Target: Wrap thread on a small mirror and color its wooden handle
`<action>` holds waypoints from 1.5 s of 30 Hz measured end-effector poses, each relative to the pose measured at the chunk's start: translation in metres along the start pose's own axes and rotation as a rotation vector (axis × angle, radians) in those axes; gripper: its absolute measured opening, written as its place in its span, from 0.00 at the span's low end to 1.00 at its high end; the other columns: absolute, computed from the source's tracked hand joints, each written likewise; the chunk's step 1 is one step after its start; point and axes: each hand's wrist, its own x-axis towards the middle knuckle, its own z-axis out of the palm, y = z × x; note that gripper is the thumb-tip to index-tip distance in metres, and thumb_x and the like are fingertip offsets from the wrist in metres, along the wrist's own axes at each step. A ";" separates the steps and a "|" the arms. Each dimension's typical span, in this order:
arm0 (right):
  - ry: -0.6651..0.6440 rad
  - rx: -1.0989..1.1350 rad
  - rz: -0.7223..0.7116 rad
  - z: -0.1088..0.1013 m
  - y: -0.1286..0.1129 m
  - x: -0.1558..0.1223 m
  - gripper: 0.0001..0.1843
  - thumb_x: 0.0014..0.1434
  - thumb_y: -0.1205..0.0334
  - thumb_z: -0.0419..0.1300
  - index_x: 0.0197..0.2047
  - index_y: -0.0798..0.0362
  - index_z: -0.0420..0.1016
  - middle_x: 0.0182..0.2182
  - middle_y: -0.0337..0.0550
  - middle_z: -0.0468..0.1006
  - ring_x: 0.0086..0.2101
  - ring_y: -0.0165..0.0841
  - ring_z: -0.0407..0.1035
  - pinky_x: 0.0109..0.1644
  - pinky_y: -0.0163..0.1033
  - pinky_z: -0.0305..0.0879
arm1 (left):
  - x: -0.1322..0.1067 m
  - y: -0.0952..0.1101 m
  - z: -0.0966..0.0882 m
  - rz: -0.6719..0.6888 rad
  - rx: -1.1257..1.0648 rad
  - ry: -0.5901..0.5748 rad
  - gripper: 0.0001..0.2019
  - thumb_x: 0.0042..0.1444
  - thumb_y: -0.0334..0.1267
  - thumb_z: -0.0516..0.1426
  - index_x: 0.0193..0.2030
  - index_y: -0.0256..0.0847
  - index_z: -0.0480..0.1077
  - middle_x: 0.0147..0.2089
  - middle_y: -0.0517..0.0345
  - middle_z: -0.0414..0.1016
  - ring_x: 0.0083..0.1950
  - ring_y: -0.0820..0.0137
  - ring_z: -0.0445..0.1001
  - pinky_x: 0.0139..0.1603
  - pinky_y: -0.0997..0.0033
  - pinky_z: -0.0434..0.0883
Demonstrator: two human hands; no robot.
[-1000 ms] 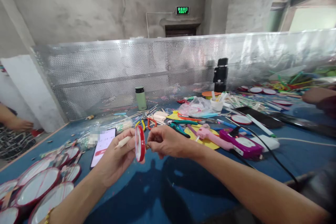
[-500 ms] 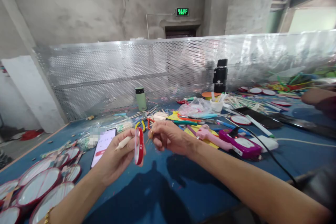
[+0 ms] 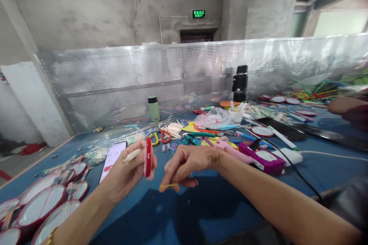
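My left hand (image 3: pixel 126 174) has its fingers (image 3: pixel 151 165) closed around a small red-rimmed disc (image 3: pixel 148 157), which stands edge-on to me with the thumb pressed against its near face. A pale wooden stick (image 3: pixel 131 155) juts from the disc, out past the left of those fingers. My right hand (image 3: pixel 188 162) sits just to the right of the disc and is not touching it. Its thumb and forefinger (image 3: pixel 174 171) are pinched shut on a thin yellow rubber band (image 3: pixel 169 186), which hangs below the fingertips and lower than the disc. The other fingers are loosely bent.

The blue tabletop (image 3: pixel 201 206) lies under both hands. Just beyond the left fingers a phone (image 3: pixel 112 157) lies screen up. Well out to their lower left is a cluster of finished red-rimmed discs (image 3: pixel 43 203), lying flat.

Beyond the right fingers lie red-handled pliers (image 3: pixel 166 136). Further right are a pink glue gun (image 3: pixel 230 147) and a magenta device (image 3: pixel 263 159) with a black cable running off it. A white adapter (image 3: pixel 289 155) lies beside the device.

Farther back, a green bottle (image 3: pixel 154 109) and a black bottle (image 3: pixel 240 83) stand before a perforated metal screen (image 3: pixel 115 80). At the far right edge, well away from my fingers, another person's arm (image 3: pixel 343 105) rests over the table.
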 end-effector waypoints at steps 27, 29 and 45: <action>0.674 -0.480 -0.096 0.002 0.004 0.016 0.47 0.48 0.44 0.71 0.67 0.47 0.60 0.40 0.41 0.76 0.37 0.33 0.69 0.42 0.39 0.66 | 0.009 -0.017 -0.011 0.182 0.722 0.387 0.06 0.55 0.39 0.59 0.29 0.39 0.71 0.23 0.65 0.67 0.26 0.71 0.62 0.28 0.75 0.59; 0.665 -0.463 -0.104 0.004 0.004 0.017 0.47 0.48 0.44 0.71 0.67 0.47 0.60 0.45 0.43 0.77 0.41 0.36 0.70 0.47 0.42 0.66 | 0.008 -0.017 -0.010 0.172 0.735 0.381 0.06 0.55 0.38 0.59 0.30 0.40 0.71 0.23 0.64 0.68 0.26 0.71 0.62 0.28 0.75 0.59; 0.588 -0.258 -0.170 0.013 0.006 0.029 0.23 0.55 0.50 0.66 0.50 0.55 0.76 0.32 0.36 0.73 0.30 0.26 0.62 0.33 0.32 0.57 | 0.007 -0.012 -0.008 0.181 0.784 0.403 0.07 0.55 0.39 0.58 0.30 0.39 0.72 0.25 0.62 0.70 0.28 0.69 0.65 0.30 0.73 0.59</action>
